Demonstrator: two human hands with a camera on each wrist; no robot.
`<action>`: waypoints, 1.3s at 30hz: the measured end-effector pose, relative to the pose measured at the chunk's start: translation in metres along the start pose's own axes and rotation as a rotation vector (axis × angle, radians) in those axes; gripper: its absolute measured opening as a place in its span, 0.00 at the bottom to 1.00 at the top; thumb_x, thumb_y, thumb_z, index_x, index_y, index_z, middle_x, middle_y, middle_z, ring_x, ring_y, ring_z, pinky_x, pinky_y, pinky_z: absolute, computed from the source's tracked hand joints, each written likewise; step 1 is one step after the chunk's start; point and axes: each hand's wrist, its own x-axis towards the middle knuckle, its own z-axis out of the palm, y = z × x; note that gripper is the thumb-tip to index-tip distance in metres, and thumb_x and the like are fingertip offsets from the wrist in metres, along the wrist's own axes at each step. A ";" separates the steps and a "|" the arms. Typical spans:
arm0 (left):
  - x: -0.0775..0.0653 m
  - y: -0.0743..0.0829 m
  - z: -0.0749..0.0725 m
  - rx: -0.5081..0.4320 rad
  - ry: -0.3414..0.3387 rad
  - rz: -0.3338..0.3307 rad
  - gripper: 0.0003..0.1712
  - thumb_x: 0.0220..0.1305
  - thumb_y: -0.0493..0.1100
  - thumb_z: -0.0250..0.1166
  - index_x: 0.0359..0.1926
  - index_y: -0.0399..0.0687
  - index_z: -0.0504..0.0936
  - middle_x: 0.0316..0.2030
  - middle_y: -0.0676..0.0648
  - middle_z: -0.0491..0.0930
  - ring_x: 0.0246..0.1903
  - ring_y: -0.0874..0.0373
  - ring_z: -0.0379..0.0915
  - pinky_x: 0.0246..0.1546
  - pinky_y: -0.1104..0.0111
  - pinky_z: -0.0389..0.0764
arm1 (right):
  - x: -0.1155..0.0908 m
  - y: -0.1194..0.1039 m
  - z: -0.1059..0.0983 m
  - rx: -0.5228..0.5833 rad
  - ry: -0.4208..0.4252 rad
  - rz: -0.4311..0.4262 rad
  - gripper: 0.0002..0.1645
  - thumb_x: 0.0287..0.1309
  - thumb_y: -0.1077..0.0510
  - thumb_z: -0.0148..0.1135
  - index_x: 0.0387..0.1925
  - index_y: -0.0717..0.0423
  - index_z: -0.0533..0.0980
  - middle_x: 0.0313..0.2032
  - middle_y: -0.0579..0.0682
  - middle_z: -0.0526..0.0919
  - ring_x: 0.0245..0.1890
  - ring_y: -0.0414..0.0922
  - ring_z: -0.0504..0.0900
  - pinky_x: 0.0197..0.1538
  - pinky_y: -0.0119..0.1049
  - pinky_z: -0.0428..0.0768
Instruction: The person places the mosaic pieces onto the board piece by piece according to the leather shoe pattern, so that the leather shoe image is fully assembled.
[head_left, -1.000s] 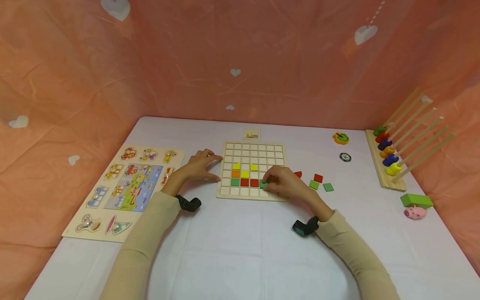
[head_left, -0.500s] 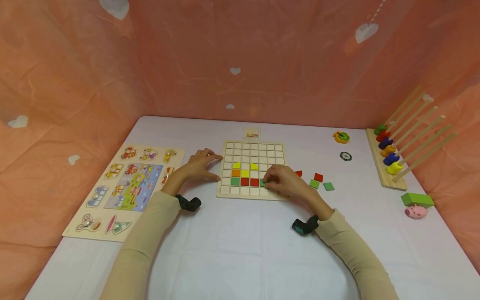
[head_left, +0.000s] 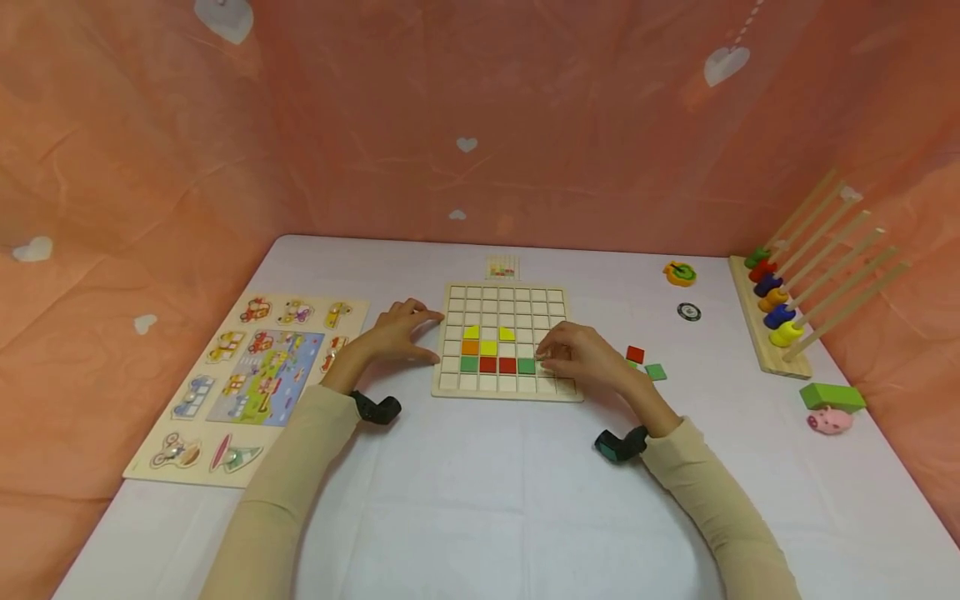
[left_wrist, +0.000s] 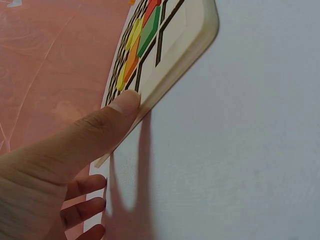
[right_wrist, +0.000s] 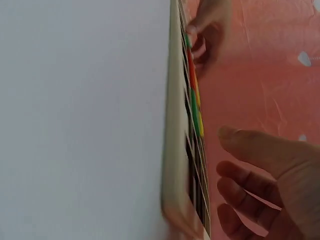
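A wooden grid board (head_left: 488, 382) lies mid-table, its cells holding colored tiles. One row has a green tile (head_left: 468, 364), two red tiles and another green tile (head_left: 527, 366) at its right end. Above them are an orange tile (head_left: 470, 347), a yellow square (head_left: 489, 347) and two yellow cut-corner pieces. My left hand (head_left: 401, 332) touches the board's left edge, thumb on the rim in the left wrist view, fingers spread. Just right of the right green tile, my right hand (head_left: 581, 354) hovers over the board holding nothing, its fingers loosely bent and apart in the right wrist view.
Right of the board lie a red tile (head_left: 635, 354) and a green tile (head_left: 656, 372); my hand partly hides another. A pattern card (head_left: 502, 267) sits behind the board. A picture puzzle (head_left: 168, 462) is left; a pegged stand (head_left: 772, 354), green block (head_left: 832, 397) and pink pig (head_left: 830, 421) are right.
My right hand has let go of the green tile, which lies in its cell, and has drawn slightly right, covering the loose red piece. My left hand stays at the board's edge.
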 end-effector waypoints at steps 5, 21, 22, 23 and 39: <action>0.000 -0.001 0.001 0.003 0.001 -0.001 0.43 0.48 0.56 0.72 0.65 0.50 0.67 0.59 0.39 0.62 0.56 0.43 0.56 0.56 0.50 0.58 | -0.014 0.009 -0.020 -0.046 0.089 0.008 0.09 0.50 0.65 0.68 0.36 0.60 0.80 0.34 0.51 0.80 0.31 0.46 0.75 0.34 0.40 0.75; -0.001 0.000 0.000 -0.010 0.004 -0.001 0.43 0.48 0.55 0.72 0.65 0.51 0.67 0.58 0.40 0.62 0.56 0.44 0.55 0.56 0.50 0.58 | -0.068 0.039 -0.059 -0.166 0.192 0.171 0.11 0.50 0.66 0.67 0.39 0.62 0.80 0.36 0.54 0.81 0.34 0.47 0.76 0.38 0.42 0.77; -0.001 0.001 0.000 -0.011 0.004 -0.002 0.43 0.48 0.55 0.72 0.65 0.51 0.67 0.58 0.40 0.62 0.56 0.44 0.55 0.56 0.50 0.58 | -0.070 0.040 -0.060 -0.169 0.189 0.187 0.12 0.50 0.65 0.67 0.39 0.62 0.80 0.36 0.54 0.81 0.34 0.46 0.75 0.38 0.41 0.77; -0.001 0.001 0.000 -0.011 0.003 -0.003 0.43 0.48 0.55 0.72 0.65 0.50 0.67 0.58 0.40 0.62 0.56 0.44 0.55 0.56 0.50 0.57 | -0.072 0.040 -0.061 -0.166 0.185 0.200 0.11 0.50 0.64 0.67 0.39 0.62 0.80 0.36 0.53 0.81 0.34 0.45 0.75 0.38 0.41 0.77; -0.002 0.001 0.000 -0.019 0.005 -0.003 0.43 0.48 0.55 0.72 0.65 0.50 0.67 0.59 0.39 0.62 0.57 0.43 0.55 0.57 0.49 0.57 | -0.100 0.051 -0.072 -0.208 0.042 0.474 0.22 0.47 0.53 0.71 0.40 0.61 0.74 0.27 0.51 0.73 0.30 0.47 0.69 0.33 0.36 0.68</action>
